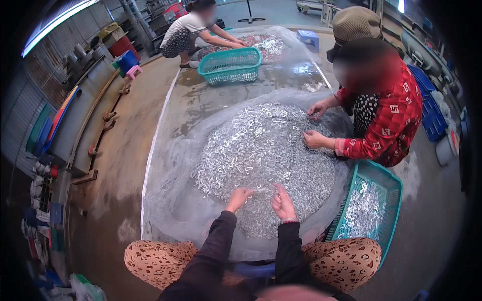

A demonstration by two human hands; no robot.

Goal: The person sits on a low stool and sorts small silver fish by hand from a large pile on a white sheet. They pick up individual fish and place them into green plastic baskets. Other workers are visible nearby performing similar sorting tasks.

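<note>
A broad heap of small silvery metal hooks or links (251, 150) lies on a sheet of translucent netting (173, 200) on the floor. Over its near edge my left hand (239, 199) is closed, fingertips pinched together. A pale bit shows by those fingertips, too small to make out. To its right, my right hand (283, 204) is also closed, thumb and forefinger pointing up and toward the left hand. Whatever it pinches is too small to tell. Beside my right knee stands a green plastic basket (396, 200) with many of the same metal pieces inside.
A co-worker in a red patterned shirt (386, 115) crouches at the heap's right, both hands at the pieces. Farther off, another person (183, 35) bends over a second heap (271, 45) beside a green basket (230, 62). Metal troughs (95, 105) line the left; blue crates (429, 108) stand right.
</note>
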